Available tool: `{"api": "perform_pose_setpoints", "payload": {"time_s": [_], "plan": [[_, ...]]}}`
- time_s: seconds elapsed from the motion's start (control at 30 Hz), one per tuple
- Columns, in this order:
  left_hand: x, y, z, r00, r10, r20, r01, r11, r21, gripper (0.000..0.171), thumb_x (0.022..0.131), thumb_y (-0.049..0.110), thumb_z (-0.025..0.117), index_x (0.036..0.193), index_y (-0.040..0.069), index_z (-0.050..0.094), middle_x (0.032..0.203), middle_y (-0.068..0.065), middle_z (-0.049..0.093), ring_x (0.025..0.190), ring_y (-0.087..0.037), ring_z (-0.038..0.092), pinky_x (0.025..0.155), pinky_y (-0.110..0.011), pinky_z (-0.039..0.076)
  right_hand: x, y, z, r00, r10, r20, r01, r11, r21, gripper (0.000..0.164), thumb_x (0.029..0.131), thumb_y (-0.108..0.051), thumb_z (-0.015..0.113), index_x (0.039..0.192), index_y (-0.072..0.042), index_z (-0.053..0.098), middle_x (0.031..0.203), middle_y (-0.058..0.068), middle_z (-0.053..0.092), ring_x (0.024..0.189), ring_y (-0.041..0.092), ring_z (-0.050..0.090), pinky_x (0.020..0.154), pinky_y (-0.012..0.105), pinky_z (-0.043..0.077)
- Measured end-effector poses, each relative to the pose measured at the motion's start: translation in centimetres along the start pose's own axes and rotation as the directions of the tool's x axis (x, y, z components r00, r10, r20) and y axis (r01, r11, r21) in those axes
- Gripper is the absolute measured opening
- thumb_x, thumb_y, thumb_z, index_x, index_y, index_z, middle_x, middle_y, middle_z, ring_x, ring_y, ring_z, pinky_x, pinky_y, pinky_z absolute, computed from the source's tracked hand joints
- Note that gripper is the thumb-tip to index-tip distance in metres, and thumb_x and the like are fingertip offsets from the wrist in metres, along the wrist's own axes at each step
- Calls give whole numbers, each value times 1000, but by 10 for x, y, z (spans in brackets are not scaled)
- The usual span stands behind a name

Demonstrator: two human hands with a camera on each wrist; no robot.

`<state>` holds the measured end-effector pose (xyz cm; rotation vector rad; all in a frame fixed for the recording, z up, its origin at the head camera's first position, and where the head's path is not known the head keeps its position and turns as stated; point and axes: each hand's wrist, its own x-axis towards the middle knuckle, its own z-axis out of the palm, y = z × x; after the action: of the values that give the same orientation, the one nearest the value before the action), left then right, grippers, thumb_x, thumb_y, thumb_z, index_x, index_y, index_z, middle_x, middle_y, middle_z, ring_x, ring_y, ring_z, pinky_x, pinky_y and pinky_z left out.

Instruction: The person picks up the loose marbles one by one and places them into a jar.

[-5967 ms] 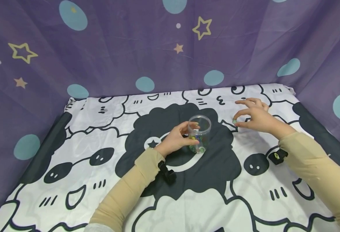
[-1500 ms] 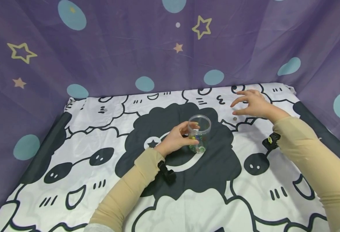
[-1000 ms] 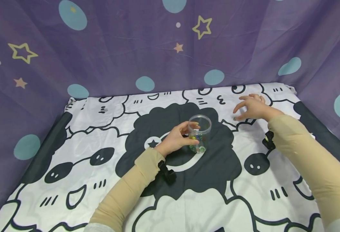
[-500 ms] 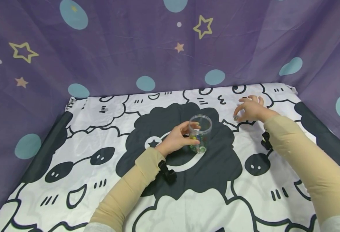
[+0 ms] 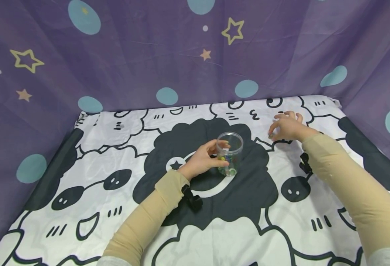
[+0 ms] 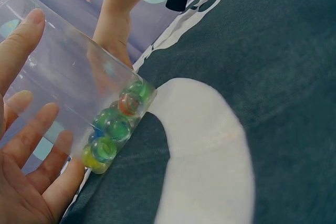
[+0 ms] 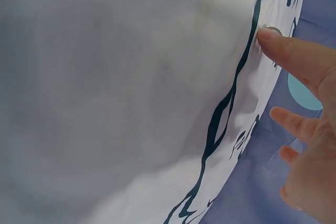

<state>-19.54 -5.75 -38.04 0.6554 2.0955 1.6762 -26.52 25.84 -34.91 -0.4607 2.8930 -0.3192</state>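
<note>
My left hand [image 5: 202,159] grips a clear plastic jar [image 5: 236,151], its thumb and fingers on either side of the wall. The jar stands upright and lidless on the dark part of the cloth. Several glass marbles [image 6: 116,128], green, yellow, blue and red-streaked, lie at its bottom in the left wrist view. To the right of the jar, my right hand [image 5: 289,125] pinches a small clear marble [image 5: 270,136] between thumb and index finger, low over the white cloth. In the right wrist view, the thumb mostly hides that marble [image 7: 275,30].
A white cloth [image 5: 108,207] with black cartoon drawings covers the table. Behind it and at both sides hangs a purple curtain [image 5: 132,55] with stars and blue spots. A black wrist camera [image 5: 192,198] is strapped under the left sleeve.
Six seconds ago my right hand held a greenish marble up. Later it hovered with parted fingers over a marble on the cloth; now it pinches that marble. The left hand and jar have stayed put.
</note>
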Motion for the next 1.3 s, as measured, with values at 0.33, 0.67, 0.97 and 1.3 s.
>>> {"api": "perform_pose_setpoints", "payload": {"time_s": [0.33, 0.67, 0.97, 1.3], "plan": [[-1, 0, 0, 1000, -13, -10, 13, 1000, 5, 56, 82, 6, 73, 133, 8, 50, 134, -5, 54, 119, -21, 52, 98, -36, 43, 1, -2, 1, 1000, 10, 1, -10, 1000, 8, 15, 75, -19, 75, 89, -14, 73, 141, 30, 36, 127, 57, 14, 95, 71, 4], [0, -2, 1, 1000, -8, -13, 8, 1000, 11, 57, 81, 7, 74, 133, 8, 50, 134, -5, 54, 118, -21, 53, 98, -37, 43, -3, 0, 1, 1000, 17, -1, -17, 1000, 7, 15, 76, -21, 75, 89, -13, 73, 141, 30, 35, 126, 57, 15, 94, 71, 6], [0, -1, 1, 1000, -5, -14, 6, 1000, 2, 59, 81, 6, 74, 134, 7, 49, 134, -6, 54, 119, -22, 53, 99, -38, 43, -6, 4, 0, 1000, 12, -24, -12, 1000, 17, 18, 77, -24, 74, 91, -13, 73, 140, 30, 36, 127, 57, 14, 94, 72, 5], [0, -1, 1, 1000, -2, -12, 2, 1000, 0, 59, 82, 5, 73, 135, 5, 48, 134, -7, 54, 119, -22, 53, 99, -38, 42, -11, 1, -2, 998, -11, -57, 14, 999, 51, 20, 80, -24, 72, 95, -11, 72, 141, 30, 34, 129, 56, 12, 94, 71, 5]]}}
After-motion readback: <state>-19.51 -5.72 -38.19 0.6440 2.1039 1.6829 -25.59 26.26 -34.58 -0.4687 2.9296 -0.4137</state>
